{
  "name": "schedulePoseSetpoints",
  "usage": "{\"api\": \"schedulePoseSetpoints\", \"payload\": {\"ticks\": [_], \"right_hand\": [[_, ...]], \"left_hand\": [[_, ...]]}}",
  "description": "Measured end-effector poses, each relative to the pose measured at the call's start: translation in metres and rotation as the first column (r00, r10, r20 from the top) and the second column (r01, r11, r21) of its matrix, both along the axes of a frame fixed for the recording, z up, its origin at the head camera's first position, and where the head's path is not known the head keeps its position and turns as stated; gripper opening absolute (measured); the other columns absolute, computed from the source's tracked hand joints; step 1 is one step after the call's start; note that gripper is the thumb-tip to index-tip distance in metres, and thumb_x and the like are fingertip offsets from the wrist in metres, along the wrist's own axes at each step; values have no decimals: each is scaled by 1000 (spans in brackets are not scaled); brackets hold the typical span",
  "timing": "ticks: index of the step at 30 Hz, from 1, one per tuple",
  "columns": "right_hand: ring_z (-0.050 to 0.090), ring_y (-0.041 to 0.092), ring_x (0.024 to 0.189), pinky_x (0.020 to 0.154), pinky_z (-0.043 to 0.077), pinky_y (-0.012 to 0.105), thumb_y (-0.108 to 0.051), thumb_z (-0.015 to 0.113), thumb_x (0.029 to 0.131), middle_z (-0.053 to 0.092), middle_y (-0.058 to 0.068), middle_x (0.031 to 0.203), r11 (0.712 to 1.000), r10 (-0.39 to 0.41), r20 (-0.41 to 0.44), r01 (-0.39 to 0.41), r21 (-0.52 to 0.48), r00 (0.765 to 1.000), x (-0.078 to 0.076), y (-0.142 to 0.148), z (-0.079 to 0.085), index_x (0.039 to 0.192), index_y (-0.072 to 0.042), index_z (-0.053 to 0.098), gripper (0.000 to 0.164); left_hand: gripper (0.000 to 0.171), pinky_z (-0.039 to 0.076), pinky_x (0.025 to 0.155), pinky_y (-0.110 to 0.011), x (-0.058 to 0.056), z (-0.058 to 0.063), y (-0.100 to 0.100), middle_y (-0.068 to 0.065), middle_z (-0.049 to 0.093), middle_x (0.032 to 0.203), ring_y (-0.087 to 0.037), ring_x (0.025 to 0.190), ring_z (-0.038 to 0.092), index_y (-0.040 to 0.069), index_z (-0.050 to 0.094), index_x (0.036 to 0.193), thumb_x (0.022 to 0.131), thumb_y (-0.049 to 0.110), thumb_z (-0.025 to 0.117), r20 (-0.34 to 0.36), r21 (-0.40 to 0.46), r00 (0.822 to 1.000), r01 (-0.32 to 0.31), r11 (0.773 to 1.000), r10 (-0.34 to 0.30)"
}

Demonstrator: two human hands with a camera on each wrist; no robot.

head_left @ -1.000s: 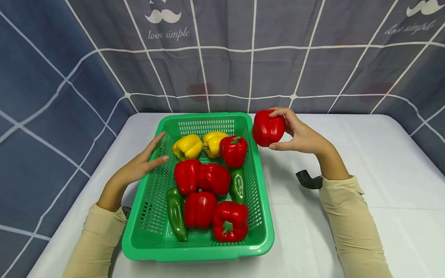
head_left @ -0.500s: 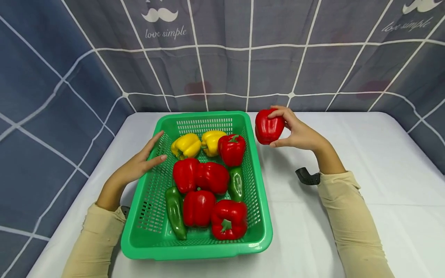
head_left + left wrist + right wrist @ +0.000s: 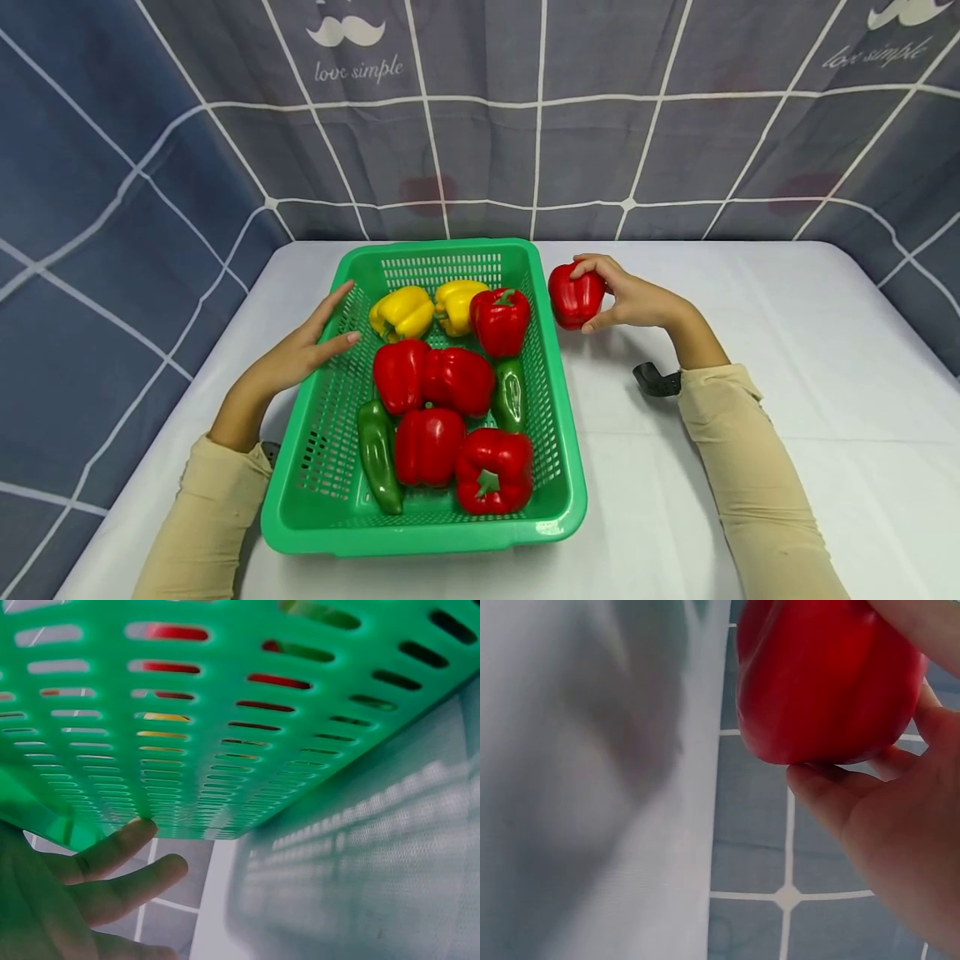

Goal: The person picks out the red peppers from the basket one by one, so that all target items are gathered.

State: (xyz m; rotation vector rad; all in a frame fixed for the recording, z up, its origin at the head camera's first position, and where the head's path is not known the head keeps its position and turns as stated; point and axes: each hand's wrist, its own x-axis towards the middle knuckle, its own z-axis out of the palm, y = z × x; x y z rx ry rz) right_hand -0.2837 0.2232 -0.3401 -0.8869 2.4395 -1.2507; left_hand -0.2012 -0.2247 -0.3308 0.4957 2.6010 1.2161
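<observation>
A red bell pepper (image 3: 574, 297) is gripped between the fingers and thumb of my right hand (image 3: 630, 298), just outside the right rim of the green basket (image 3: 457, 542). The right wrist view shows the same red bell pepper (image 3: 829, 682) with fingers around it. My left hand (image 3: 300, 350) rests at the basket's left rim, fingers spread straight; in the left wrist view the left hand (image 3: 97, 885) is against the slotted wall. Inside the basket lie two yellow bell peppers (image 3: 402, 314), several red bell peppers (image 3: 495, 471), and two long green peppers (image 3: 379, 457).
A white cloth (image 3: 750, 333) covers the table. A grey curtain (image 3: 480, 158) with white grid lines hangs behind it and along the sides. Dark camera mounts (image 3: 656, 380) sit at the wrists.
My right hand has lowered the red bell pepper and brought it slightly nearer, staying beside the basket's right rim. My left hand and the peppers in the basket stay in place.
</observation>
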Motion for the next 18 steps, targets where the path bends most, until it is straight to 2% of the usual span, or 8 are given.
{"api": "schedulePoseSetpoints", "payload": {"ticks": [11, 18], "right_hand": [[22, 35, 131, 99, 33, 52, -4, 76, 67, 22, 16, 141, 997, 32, 38, -35, 69, 999, -8, 3, -6, 118, -4, 38, 64], [24, 35, 130, 100, 32, 50, -6, 77, 67, 19, 17, 142, 995, 55, 76, -61, 73, 996, -8, 2, -13, 119, -4, 36, 66]], "left_hand": [[74, 5, 101, -67, -1, 4, 0, -6, -8, 153, -35, 139, -5, 24, -3, 148, 93, 25, 47, -14, 27, 1000, 6, 1000, -6], [74, 6, 101, -68, 1, 4, 2, -8, -8, 154, -37, 139, -4, 27, -3, 148, 93, 25, 47, -4, 15, 1000, 4, 1000, -4]]}}
